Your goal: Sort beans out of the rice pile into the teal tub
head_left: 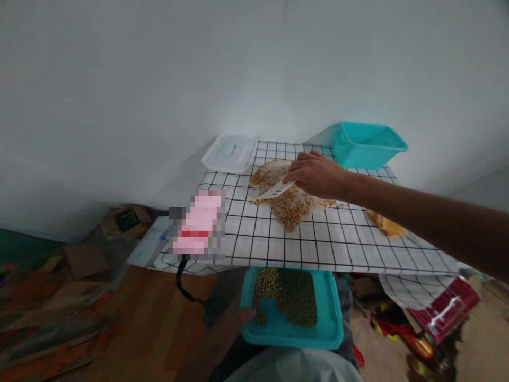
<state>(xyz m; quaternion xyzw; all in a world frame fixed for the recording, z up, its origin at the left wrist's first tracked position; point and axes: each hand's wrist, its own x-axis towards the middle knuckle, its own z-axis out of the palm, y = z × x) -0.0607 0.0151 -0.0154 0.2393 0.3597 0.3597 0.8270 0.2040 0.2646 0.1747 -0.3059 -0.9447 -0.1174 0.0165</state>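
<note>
Bean pile point(292, 208) (grid cloth point(318, 245)), R hand point(318, 175) pinching card point(275, 190), L hand point(235, 318) holding teal tray point(331, 334)

A white card point(275, 190) is held by the right hand point(316, 175) over heaped tan beans point(292, 208) on a black-gridded white tablecloth point(278, 245). At six o'clock, a turquoise plastic tray point(294, 337) of beans is gripped by the left hand point(234, 321).

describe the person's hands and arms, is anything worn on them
Both are bare: no gloves, rings or watch show. The right hand leads to an unsleeved forearm. The left hand lies in shadow, too dim to tell more.
</note>
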